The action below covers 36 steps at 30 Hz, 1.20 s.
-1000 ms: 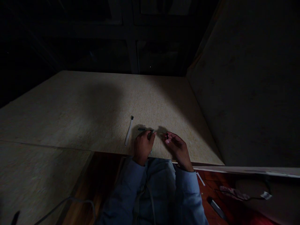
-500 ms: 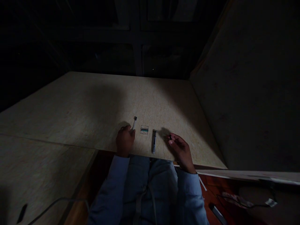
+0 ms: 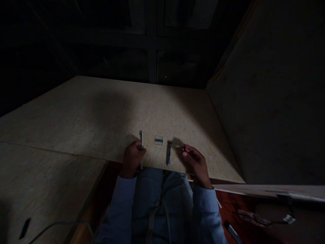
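The scene is dim, and small parts are hard to read. The left hand (image 3: pixel 133 156) has its fingers closed on the brush (image 3: pixel 142 138), which stands out above and below the grip; its middle is hidden behind the thumb. Its bristles cannot be told apart from the shadow, nor can I tell whether it touches the table (image 3: pixel 162 108).

The right hand (image 3: pixel 196 162) pinches a small dark piece (image 3: pixel 185 149) between narrowed fingers; most of that piece is covered, and what it is stays unclear.

Between the hands lie a clear case (image 3: pixel 158 140) with a teal-and-dark strip inside, its outline faint, and a razor (image 3: pixel 169 153), handle toward the person. The two are near each other but apart. The razor's handle ends just inside the table's front edge, and the brush's lower end is also near that edge. A gap separates the razor from the right hand, and a narrower one the case from the brush. Beyond the case, the table stretches back to a dark frame (image 3: pixel 151 61); on the right a panel (image 3: pixel 266 101) bounds it.
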{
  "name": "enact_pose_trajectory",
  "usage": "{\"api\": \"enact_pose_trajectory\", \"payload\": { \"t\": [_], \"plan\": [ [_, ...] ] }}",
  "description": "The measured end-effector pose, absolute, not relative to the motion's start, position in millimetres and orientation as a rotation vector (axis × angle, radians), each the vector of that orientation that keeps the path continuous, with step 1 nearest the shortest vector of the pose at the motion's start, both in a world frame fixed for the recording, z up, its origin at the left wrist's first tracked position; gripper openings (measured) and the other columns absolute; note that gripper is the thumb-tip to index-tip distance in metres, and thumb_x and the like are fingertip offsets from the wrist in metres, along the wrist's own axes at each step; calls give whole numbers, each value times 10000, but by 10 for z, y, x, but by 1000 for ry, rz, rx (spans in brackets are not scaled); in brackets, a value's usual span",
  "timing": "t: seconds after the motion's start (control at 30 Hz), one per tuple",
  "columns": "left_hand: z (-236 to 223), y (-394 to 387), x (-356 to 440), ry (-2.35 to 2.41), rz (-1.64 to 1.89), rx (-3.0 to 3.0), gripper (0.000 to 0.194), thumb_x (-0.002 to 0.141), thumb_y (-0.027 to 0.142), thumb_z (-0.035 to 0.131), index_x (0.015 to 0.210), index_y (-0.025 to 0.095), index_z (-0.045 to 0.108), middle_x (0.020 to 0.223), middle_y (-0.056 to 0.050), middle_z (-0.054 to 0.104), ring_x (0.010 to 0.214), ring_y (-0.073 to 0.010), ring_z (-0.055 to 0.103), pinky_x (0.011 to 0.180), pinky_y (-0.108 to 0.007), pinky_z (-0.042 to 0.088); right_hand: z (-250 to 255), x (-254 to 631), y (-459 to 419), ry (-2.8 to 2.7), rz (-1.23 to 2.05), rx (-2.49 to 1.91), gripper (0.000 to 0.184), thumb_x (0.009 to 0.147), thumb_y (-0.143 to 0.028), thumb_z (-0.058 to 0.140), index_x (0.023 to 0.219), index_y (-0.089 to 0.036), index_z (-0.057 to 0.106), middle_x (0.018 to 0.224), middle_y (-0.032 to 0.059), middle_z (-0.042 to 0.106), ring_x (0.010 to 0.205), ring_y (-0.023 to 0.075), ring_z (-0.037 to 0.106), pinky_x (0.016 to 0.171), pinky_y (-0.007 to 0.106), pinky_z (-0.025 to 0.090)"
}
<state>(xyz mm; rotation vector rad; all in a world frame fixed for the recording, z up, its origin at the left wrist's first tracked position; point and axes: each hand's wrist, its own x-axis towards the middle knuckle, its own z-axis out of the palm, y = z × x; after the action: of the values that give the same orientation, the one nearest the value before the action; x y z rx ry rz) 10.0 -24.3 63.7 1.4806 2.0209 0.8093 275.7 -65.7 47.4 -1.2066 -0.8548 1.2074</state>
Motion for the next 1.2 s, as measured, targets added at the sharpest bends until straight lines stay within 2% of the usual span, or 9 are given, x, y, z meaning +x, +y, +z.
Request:
{"api": "enact_pose_trajectory", "payload": {
  "t": [0.13,0.3,0.37,0.47,0.57,0.63,0.8,1.03,1.2],
  "plan": [
    [571,-384,167,1714,1170,1148,270,618,271,698,874,185,702,747,-19,739,719,-198,693,696,-297,534,614,2698,-704,-879,1191,-1211,441,682,-417,881,1075,-252,764,1085,56,777,1056,262,685,1039,478,497],
    [758,-560,394,1272,1224,767,366,605,327,763,916,151,685,710,1,691,569,-141,649,564,-261,533,831,2578,-790,-914,1240,-1124,483,697,-417,868,1137,-262,745,1099,66,779,1041,252,692,979,440,536],
    [885,-631,453,1146,1211,726,367,626,313,750,948,147,690,724,12,668,488,-89,582,445,-198,437,899,2533,-827,-934,1265,-1075,454,710,-409,856,1125,-260,746,1100,65,779,1000,243,700,949,430,548],
    [1029,-752,493,950,1126,698,331,694,386,727,926,156,675,605,57,565,329,-21,344,322,-167,198,978,2485,-873,-946,1286,-1013,425,711,-399,853,1099,-258,753,1103,67,778,967,241,704,893,409,562],
    [1098,-892,526,786,984,685,392,784,548,699,885,172,652,483,111,379,292,-12,183,312,-170,128,1037,2446,-909,-921,1310,-941,439,697,-414,862,1095,-262,757,1113,75,776,961,243,702,825,376,568],
    [1127,-982,564,716,929,700,432,791,599,709,835,176,636,452,116,321,300,-21,179,319,-172,140,1069,2414,-932,-914,1336,-891,440,693,-427,866,1092,-274,761,1123,72,773,962,238,700,808,360,566],
    [1218,-1118,669,638,997,739,471,802,622,711,720,174,591,429,62,397,378,-63,362,406,-196,290,1150,2311,-1005,-979,1373,-842,469,689,-498,861,1104,-304,759,1147,62,765,967,244,695,816,374,563],
    [1241,-1148,733,540,890,662,527,788,647,705,635,186,499,423,98,278,340,-31,180,368,-187,167,1241,2184,-1054,-969,1411,-785,497,644,-521,891,1081,-314,773,1096,41,771,916,229,695,787,346,562],
    [1259,-1198,771,572,831,647,556,763,670,715,638,190,461,438,116,245,342,-28,141,356,-178,135,1223,2183,-1051,-935,1362,-749,491,654,-475,905,1093,-298,773,1102,44,777,991,220,691,816,319,559]
  ]
}}
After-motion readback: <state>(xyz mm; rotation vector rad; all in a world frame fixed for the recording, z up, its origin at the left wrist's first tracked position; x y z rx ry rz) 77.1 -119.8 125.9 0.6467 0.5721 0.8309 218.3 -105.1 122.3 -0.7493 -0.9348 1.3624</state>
